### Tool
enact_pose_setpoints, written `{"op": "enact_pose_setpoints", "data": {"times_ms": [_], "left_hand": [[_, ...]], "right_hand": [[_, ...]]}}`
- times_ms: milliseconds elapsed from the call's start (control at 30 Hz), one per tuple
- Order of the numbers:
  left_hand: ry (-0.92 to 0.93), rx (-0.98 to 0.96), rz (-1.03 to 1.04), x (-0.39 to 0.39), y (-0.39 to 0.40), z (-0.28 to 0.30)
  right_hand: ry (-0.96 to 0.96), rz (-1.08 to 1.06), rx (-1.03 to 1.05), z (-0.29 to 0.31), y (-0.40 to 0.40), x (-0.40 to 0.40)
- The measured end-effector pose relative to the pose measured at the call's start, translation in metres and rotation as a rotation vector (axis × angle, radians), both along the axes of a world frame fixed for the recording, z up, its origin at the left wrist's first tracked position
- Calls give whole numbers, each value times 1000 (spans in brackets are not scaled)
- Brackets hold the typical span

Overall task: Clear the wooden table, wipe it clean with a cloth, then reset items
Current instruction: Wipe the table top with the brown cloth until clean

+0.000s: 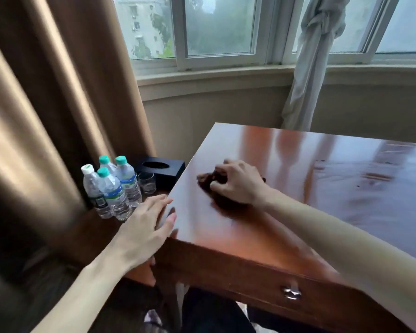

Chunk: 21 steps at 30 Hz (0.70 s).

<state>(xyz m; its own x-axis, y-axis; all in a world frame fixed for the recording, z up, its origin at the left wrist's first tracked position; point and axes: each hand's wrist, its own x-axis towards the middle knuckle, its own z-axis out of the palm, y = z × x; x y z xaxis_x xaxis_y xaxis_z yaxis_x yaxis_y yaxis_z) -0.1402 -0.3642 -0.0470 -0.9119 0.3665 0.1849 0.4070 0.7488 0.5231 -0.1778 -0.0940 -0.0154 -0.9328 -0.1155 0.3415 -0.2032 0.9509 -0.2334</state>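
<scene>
The glossy wooden table (322, 179) fills the right half of the head view. My right hand (238, 182) grips a dark brown cloth (205, 181) bunched under its curled fingers near the table's left side. My left hand (149, 222) rests with straight fingers on the table's left front corner. Several water bottles (113, 188), a drinking glass (146, 182) and a black tissue box (160, 169) stand on a lower wooden surface to the left of the table.
A brown curtain (53, 104) hangs at the left, close behind the bottles. A tied white curtain (315, 63) hangs by the window behind the table. The table front has a drawer with a metal knob (291, 293).
</scene>
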Motion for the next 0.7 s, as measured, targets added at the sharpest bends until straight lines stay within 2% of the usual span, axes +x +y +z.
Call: {"op": "enact_pose_setpoints", "data": {"times_ms": [67, 133, 167, 233, 300, 333, 400, 500, 567, 633, 700], "left_hand": [[24, -114, -15, 28, -18, -10], [81, -134, -23, 38, -26, -17], [112, -137, -31, 38, -28, -18], [186, -146, -45, 31, -29, -17], [226, -128, -47, 23, -29, -19], [230, -118, -46, 21, -29, -19], [233, -114, -39, 21, -29, -20], [238, -114, -38, 24, -26, -21], [243, -88, -43, 22, -26, -22], [249, -44, -50, 20, -27, -26], [281, -19, -60, 19, -28, -32]], "right_hand": [[9, -288, -76, 1, 11, -32], [26, -402, -95, -2, -11, -33], [35, -370, -74, -4, -29, -20], [63, -166, -61, -9, -61, 27], [-11, 101, -111, -14, -70, 80], [-48, 146, -114, -13, -62, 90], [-24, 50, -36, -9, -32, 67], [28, -338, -58, 0, 15, 7], [54, -456, -71, -1, 3, -6], [42, -378, -43, -2, -40, 17], [44, -143, -52, -10, -75, 68]]}}
